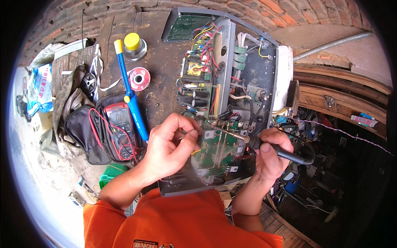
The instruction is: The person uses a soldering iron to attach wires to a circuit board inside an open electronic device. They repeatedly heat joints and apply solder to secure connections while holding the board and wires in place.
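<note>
Soldering iron (231, 134) gripped in right hand (271, 155) over green circuit board (217, 151), left hand (169, 146) fingers pinching thin solder wire (197, 131).

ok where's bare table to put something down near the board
Bare dark wooden tabletop lies between the red solder spool and the opened grey chassis, and along the blue desoldering pump. It is crowded at the green circuit board, where the left hand and right hand with the black-handled soldering iron work.

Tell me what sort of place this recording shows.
Probably a small electronics repair workshop. An opened appliance with bare circuit boards lies on a worn wooden bench, the right hand holds a soldering iron, and a multimeter and solder spool sit nearby.
</note>
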The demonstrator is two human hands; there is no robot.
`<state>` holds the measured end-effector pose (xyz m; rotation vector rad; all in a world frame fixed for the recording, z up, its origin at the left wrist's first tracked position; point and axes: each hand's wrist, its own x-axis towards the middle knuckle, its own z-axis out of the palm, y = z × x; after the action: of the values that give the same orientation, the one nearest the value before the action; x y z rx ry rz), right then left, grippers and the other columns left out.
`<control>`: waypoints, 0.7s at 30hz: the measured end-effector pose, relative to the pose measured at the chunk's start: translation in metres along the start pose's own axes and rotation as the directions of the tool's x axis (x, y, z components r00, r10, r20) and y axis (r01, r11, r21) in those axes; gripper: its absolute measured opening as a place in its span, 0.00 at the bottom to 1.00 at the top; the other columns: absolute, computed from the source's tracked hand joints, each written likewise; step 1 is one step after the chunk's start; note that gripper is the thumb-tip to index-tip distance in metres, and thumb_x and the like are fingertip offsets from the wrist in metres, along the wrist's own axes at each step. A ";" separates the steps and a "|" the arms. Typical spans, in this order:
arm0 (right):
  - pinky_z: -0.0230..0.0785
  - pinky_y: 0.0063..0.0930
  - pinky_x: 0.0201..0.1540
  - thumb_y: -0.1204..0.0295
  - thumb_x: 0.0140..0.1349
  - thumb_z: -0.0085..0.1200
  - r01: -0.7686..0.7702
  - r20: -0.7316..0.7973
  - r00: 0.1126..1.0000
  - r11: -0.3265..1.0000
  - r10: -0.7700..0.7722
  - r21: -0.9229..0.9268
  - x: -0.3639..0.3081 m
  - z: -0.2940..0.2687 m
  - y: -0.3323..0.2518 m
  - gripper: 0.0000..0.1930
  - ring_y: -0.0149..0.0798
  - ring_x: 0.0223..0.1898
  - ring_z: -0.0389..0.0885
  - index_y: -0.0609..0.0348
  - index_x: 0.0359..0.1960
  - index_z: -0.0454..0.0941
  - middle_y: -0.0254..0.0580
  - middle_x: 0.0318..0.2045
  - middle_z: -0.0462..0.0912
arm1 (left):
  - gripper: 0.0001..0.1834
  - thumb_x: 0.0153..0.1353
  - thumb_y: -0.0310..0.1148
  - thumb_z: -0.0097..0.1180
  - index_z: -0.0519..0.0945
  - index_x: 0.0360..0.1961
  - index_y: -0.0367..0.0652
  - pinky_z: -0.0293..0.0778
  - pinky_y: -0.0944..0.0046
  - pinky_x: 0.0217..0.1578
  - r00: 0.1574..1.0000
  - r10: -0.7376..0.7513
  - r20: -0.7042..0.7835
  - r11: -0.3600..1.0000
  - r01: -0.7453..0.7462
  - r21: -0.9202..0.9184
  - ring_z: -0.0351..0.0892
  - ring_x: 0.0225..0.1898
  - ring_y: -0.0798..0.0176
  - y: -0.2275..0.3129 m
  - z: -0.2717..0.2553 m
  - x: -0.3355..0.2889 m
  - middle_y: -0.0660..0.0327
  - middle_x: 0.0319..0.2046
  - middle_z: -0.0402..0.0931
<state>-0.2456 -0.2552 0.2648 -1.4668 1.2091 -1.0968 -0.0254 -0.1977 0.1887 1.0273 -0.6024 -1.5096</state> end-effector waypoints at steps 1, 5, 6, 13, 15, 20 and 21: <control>0.62 0.25 0.32 0.75 0.50 0.65 0.006 0.003 1.000 1.000 -0.006 -0.006 0.000 0.000 0.000 0.10 0.35 0.28 0.73 0.68 0.31 0.78 0.45 0.26 0.77 | 0.03 0.62 0.17 0.50 0.70 0.33 0.34 0.75 0.74 0.27 1.000 0.003 0.000 1.000 -0.003 -0.002 0.81 0.29 0.73 0.000 0.000 0.000 0.56 0.36 0.78; 0.62 0.25 0.32 0.76 0.50 0.64 0.027 0.015 1.000 0.999 -0.027 -0.016 0.000 0.001 -0.001 0.10 0.35 0.28 0.73 0.68 0.31 0.78 0.46 0.26 0.77 | 0.03 0.62 0.17 0.50 0.70 0.33 0.35 0.75 0.75 0.26 1.000 0.005 -0.003 1.000 -0.005 0.000 0.81 0.29 0.73 -0.002 0.000 0.000 0.57 0.36 0.79; 0.62 0.25 0.32 0.76 0.50 0.64 0.031 0.018 0.999 0.999 -0.031 -0.015 0.000 0.002 -0.001 0.10 0.35 0.28 0.73 0.68 0.32 0.78 0.46 0.26 0.77 | 0.03 0.62 0.17 0.50 0.70 0.33 0.35 0.75 0.75 0.26 1.000 0.003 -0.003 1.000 -0.003 0.008 0.81 0.29 0.73 -0.001 0.000 0.000 0.57 0.36 0.79; 0.62 0.24 0.32 0.76 0.51 0.64 0.050 0.033 0.998 0.998 -0.050 -0.024 -0.001 0.001 -0.001 0.10 0.35 0.28 0.73 0.68 0.32 0.78 0.46 0.26 0.77 | 0.03 0.62 0.17 0.50 0.70 0.34 0.34 0.74 0.74 0.25 1.000 0.008 -0.008 1.000 -0.007 0.027 0.80 0.29 0.74 0.000 0.000 0.001 0.57 0.35 0.79; 0.62 0.24 0.32 0.76 0.51 0.64 0.064 0.035 0.997 0.997 -0.063 -0.032 -0.001 0.001 -0.001 0.10 0.35 0.28 0.73 0.68 0.32 0.78 0.46 0.26 0.77 | 0.03 0.62 0.17 0.50 0.70 0.34 0.34 0.74 0.75 0.25 1.000 0.019 -0.005 0.999 -0.019 0.031 0.80 0.29 0.74 -0.001 0.000 0.001 0.57 0.35 0.79; 0.62 0.25 0.32 0.76 0.51 0.65 0.062 0.030 0.998 0.997 -0.061 -0.034 -0.001 0.003 -0.002 0.10 0.36 0.28 0.73 0.68 0.32 0.78 0.46 0.26 0.77 | 0.03 0.62 0.17 0.50 0.71 0.33 0.34 0.75 0.75 0.25 1.000 0.023 -0.010 1.000 -0.023 0.004 0.80 0.29 0.73 -0.003 0.000 0.001 0.58 0.35 0.79; 0.62 0.25 0.32 0.75 0.51 0.65 0.062 0.031 0.998 0.998 -0.061 -0.031 -0.001 0.003 -0.002 0.10 0.36 0.28 0.73 0.68 0.32 0.78 0.46 0.26 0.77 | 0.03 0.62 0.17 0.50 0.71 0.33 0.34 0.75 0.75 0.25 0.999 0.032 -0.009 0.999 -0.032 0.009 0.80 0.29 0.73 -0.003 0.000 0.001 0.58 0.35 0.79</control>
<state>-0.2424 -0.2537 0.2665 -1.5485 1.1725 -1.0977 -0.0272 -0.1976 0.1859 1.0260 -0.6170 -1.4747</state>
